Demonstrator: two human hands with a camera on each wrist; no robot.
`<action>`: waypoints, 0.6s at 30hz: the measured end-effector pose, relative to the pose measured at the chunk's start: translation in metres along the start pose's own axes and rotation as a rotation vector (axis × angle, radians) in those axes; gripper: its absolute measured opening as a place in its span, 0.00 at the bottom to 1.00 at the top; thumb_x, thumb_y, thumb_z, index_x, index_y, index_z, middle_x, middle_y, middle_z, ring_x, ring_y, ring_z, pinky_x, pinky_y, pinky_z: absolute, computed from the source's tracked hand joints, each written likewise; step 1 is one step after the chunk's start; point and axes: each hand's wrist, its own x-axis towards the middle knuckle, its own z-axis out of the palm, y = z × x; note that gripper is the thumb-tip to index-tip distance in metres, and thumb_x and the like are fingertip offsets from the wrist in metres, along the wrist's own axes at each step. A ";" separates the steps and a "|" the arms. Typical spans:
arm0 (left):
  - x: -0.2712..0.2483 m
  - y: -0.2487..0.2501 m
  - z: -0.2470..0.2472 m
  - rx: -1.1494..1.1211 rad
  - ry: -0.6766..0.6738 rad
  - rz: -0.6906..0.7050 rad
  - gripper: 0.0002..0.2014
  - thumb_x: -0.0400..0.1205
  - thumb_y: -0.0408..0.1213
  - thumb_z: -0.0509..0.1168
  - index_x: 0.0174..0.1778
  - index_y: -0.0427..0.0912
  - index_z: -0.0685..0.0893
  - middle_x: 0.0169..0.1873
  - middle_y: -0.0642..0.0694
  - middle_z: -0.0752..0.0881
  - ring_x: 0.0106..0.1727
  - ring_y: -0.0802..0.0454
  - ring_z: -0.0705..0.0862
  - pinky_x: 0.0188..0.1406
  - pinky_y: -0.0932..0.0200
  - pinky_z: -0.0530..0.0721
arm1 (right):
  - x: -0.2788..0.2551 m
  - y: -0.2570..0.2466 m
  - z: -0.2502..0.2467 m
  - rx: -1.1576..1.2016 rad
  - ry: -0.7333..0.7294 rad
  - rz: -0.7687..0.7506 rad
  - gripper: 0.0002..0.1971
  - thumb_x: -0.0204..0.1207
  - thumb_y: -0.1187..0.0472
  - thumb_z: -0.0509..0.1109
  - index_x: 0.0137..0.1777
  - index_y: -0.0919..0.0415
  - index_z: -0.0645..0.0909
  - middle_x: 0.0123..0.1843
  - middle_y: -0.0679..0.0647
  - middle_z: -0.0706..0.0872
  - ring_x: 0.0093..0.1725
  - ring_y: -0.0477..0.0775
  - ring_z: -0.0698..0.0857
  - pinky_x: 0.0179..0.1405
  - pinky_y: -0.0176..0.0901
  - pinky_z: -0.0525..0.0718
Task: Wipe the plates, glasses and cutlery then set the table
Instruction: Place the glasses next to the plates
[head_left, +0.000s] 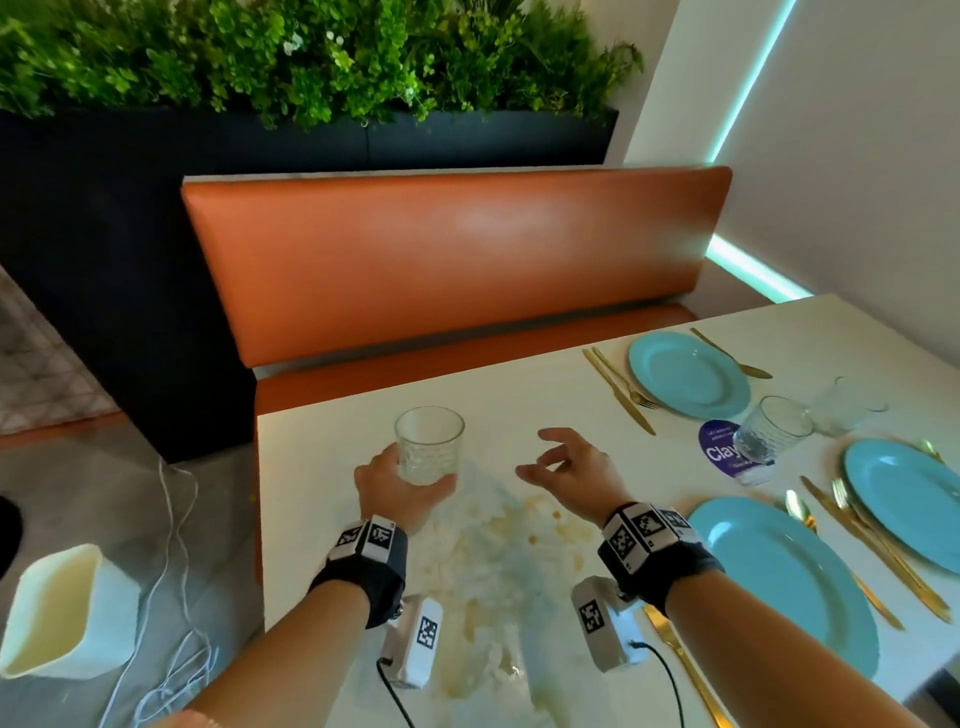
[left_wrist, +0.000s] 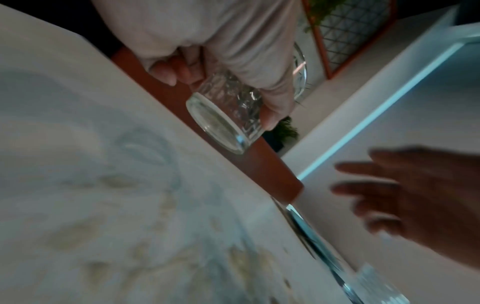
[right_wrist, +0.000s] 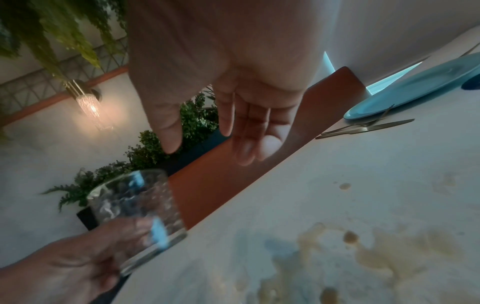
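My left hand (head_left: 400, 486) grips a clear patterned glass (head_left: 428, 446) by its lower part and holds it upright above the white table (head_left: 322, 467). The left wrist view shows the fingers wrapped round the glass (left_wrist: 228, 115); the right wrist view shows the same glass (right_wrist: 137, 211) at lower left. My right hand (head_left: 563, 467) hovers empty beside it, fingers loosely spread. A crumpled white cloth (head_left: 483, 561) with yellowish stains lies on the table under both wrists. Three blue plates (head_left: 688, 374) (head_left: 906, 499) (head_left: 784, 577) lie to the right with gold cutlery (head_left: 621, 389) beside them.
Two more glasses (head_left: 774, 428) (head_left: 844, 402) stand among the plates, one on a purple card (head_left: 719, 449). An orange bench (head_left: 457, 260) runs behind the table. A white bin (head_left: 67, 613) and white cables (head_left: 176, 597) are on the floor at left.
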 end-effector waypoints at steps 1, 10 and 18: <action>-0.006 0.014 0.008 0.004 -0.042 0.063 0.38 0.57 0.61 0.76 0.60 0.43 0.81 0.56 0.42 0.85 0.65 0.42 0.76 0.60 0.50 0.81 | -0.001 -0.001 -0.002 0.061 -0.020 0.015 0.33 0.66 0.44 0.77 0.70 0.49 0.71 0.57 0.48 0.84 0.50 0.47 0.83 0.38 0.30 0.77; -0.059 0.106 0.080 0.078 -0.194 0.381 0.39 0.61 0.40 0.80 0.68 0.41 0.75 0.53 0.45 0.82 0.59 0.48 0.72 0.49 0.61 0.72 | -0.010 0.034 -0.050 0.243 0.007 0.028 0.37 0.59 0.57 0.83 0.68 0.54 0.72 0.57 0.51 0.84 0.57 0.51 0.82 0.55 0.41 0.81; -0.069 0.131 0.152 0.201 -0.362 0.368 0.55 0.66 0.47 0.79 0.82 0.40 0.52 0.74 0.43 0.68 0.76 0.44 0.61 0.75 0.52 0.65 | 0.003 0.103 -0.096 0.149 0.160 0.112 0.36 0.54 0.53 0.84 0.63 0.55 0.73 0.59 0.52 0.84 0.59 0.55 0.83 0.61 0.49 0.82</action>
